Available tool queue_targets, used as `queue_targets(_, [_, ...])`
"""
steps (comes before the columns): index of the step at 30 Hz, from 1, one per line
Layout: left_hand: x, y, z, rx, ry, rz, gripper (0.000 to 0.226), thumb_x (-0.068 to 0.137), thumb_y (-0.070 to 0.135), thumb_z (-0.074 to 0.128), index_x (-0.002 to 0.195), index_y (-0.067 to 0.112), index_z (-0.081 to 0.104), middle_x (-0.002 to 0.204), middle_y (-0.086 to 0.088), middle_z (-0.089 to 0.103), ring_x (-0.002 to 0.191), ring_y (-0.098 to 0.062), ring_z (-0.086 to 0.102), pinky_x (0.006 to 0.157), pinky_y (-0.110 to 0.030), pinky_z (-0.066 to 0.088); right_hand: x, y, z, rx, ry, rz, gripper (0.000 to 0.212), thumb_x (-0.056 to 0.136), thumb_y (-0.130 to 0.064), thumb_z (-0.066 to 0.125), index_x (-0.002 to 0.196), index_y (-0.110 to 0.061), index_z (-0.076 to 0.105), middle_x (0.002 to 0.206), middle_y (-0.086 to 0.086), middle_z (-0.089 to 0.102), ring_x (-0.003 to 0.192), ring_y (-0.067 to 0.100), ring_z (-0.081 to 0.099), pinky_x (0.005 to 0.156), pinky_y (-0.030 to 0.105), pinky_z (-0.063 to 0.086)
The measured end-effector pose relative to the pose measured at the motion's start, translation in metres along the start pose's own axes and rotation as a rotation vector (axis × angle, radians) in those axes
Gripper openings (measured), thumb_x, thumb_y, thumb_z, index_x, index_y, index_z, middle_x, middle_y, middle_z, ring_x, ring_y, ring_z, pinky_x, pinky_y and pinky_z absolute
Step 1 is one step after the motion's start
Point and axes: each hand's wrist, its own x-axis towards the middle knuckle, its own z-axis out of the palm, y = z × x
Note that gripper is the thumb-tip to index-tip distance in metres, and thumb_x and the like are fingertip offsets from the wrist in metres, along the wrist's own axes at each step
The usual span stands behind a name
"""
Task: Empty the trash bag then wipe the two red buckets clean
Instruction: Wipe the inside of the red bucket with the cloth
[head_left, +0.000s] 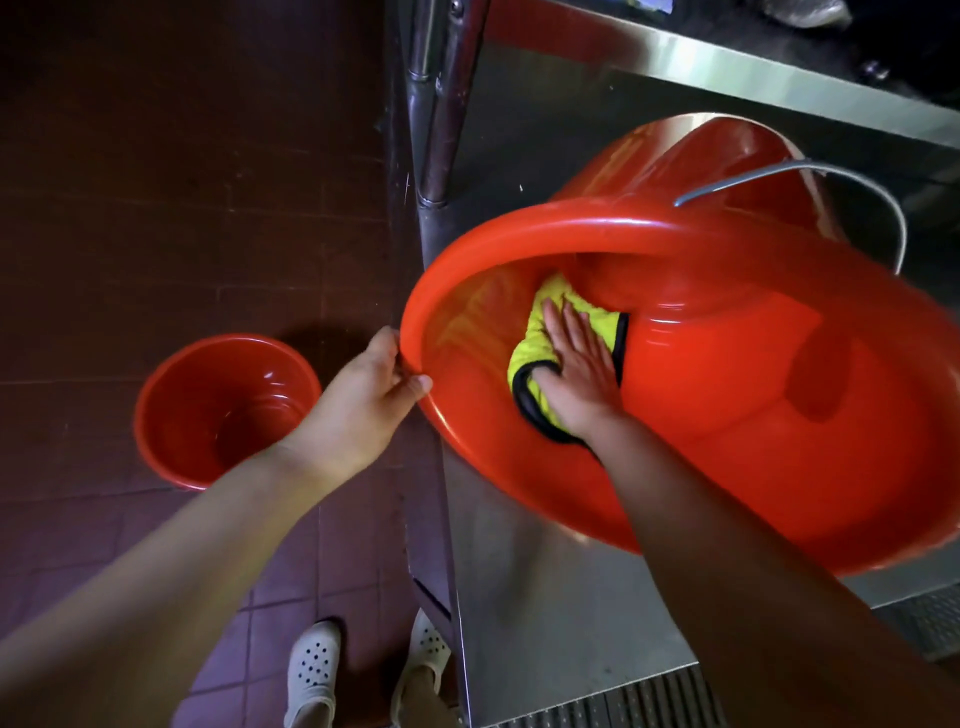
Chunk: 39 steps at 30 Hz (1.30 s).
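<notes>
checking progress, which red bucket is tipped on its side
The large red plastic bucket on the steel counter, gripped at its rim by the left hand. The smaller red bucket stands upright on the tiled floor.
</notes>
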Motion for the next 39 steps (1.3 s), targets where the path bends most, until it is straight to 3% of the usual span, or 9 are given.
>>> queue_targets(7, [-0.002, 0.000, 0.010, -0.046, 0.100, 0.016, 0.016, 0.092, 0.005, 0.053, 0.100, 0.018, 0.048, 0.097, -0.004, 0.066, 0.091, -0.010, 0.065, 0.085, -0.026, 0.052, 0.042, 0.020, -0.004, -0.089, -0.033, 0.129, 0.073, 0.088, -0.039, 0.038, 0.148, -0.038, -0.004, 0.159, -0.005, -0.003, 0.146, 0.015, -0.002, 0.117, 0.036, 0.000])
queue_targets(10, [-0.015, -0.010, 0.028, -0.179, 0.027, -0.136, 0.030, 0.093, 0.000, 0.048, 0.119, 0.012, 0.040, 0.109, -0.007, 0.061, 0.099, -0.011, 0.062, 0.092, -0.035, 0.052, 0.028, 0.006, -0.002, -0.076, -0.052, 0.106, 0.079, 0.085, -0.042, 0.043, 0.148, -0.039, -0.005, 0.159, -0.002, -0.005, 0.146, 0.019, -0.004, 0.117, 0.039, 0.000])
queue_targets(13, [-0.017, -0.014, 0.032, -0.203, 0.037, -0.145, 0.032, 0.094, 0.000, 0.047, 0.121, 0.014, 0.040, 0.107, -0.004, 0.060, 0.106, -0.020, 0.061, 0.095, -0.043, 0.050, -0.008, -0.019, 0.000, 0.005, -0.062, 0.012, 0.091, 0.078, -0.051, 0.053, 0.148, -0.037, -0.004, 0.159, 0.003, -0.007, 0.146, 0.024, -0.007, 0.116, 0.042, -0.002])
queue_targets(17, [-0.018, -0.013, 0.030, -0.188, 0.053, -0.110, 0.032, 0.092, 0.000, 0.052, 0.115, 0.020, 0.043, 0.102, 0.000, 0.062, 0.100, -0.018, 0.062, 0.096, -0.052, 0.047, -0.076, -0.060, 0.009, 0.168, -0.026, -0.077, 0.099, 0.065, -0.077, 0.028, 0.150, -0.030, 0.010, 0.159, 0.007, 0.000, 0.145, 0.026, -0.007, 0.115, 0.045, -0.006])
queue_targets(22, [-0.020, -0.013, 0.025, -0.200, 0.040, -0.077, 0.038, 0.083, 0.022, 0.055, 0.119, 0.027, 0.045, 0.110, -0.003, 0.062, 0.106, -0.016, 0.059, 0.099, -0.051, 0.044, -0.097, -0.087, 0.025, 0.287, 0.114, 0.120, 0.053, 0.087, -0.050, 0.044, 0.134, -0.027, 0.040, 0.157, 0.001, 0.014, 0.145, 0.022, 0.003, 0.116, 0.044, -0.004])
queue_targets(25, [-0.013, -0.012, 0.014, -0.209, 0.030, -0.053, 0.026, 0.083, 0.024, 0.055, 0.106, 0.033, 0.048, 0.101, 0.000, 0.064, 0.099, -0.014, 0.061, 0.095, -0.053, 0.047, -0.070, -0.077, 0.026, 0.003, 0.092, 0.076, 0.059, 0.088, -0.049, 0.024, 0.144, -0.029, 0.028, 0.157, -0.007, 0.008, 0.145, 0.017, 0.005, 0.116, 0.043, -0.001])
queue_targets(28, [-0.010, -0.011, 0.006, -0.143, 0.026, -0.019, 0.022, 0.085, 0.024, 0.054, 0.104, 0.030, 0.047, 0.097, -0.002, 0.065, 0.097, -0.019, 0.064, 0.091, -0.052, 0.049, -0.033, -0.052, 0.011, 0.133, 0.099, 0.130, 0.076, 0.088, -0.036, 0.045, 0.150, -0.026, 0.002, 0.158, -0.002, 0.010, 0.145, 0.016, 0.009, 0.116, 0.040, 0.003])
queue_targets(35, [0.003, 0.000, -0.013, -0.093, 0.065, 0.073, 0.019, 0.093, 0.012, 0.052, 0.097, 0.030, 0.047, 0.093, -0.001, 0.062, 0.094, -0.020, 0.062, 0.091, -0.042, 0.050, 0.037, 0.009, -0.018, 0.002, -0.077, 0.223, 0.070, 0.088, -0.034, 0.038, 0.149, -0.039, 0.004, 0.158, -0.011, 0.005, 0.146, 0.014, 0.001, 0.117, 0.045, 0.002])
queue_targets(39, [-0.005, -0.009, 0.000, -0.123, 0.061, -0.029, 0.024, 0.093, 0.008, 0.052, 0.110, 0.023, 0.047, 0.105, -0.004, 0.064, 0.100, -0.014, 0.063, 0.091, -0.035, 0.051, 0.040, 0.010, -0.014, -0.059, -0.092, 0.196, 0.068, 0.090, -0.055, 0.033, 0.147, -0.041, -0.001, 0.158, -0.011, 0.002, 0.146, 0.016, -0.003, 0.116, 0.045, -0.002])
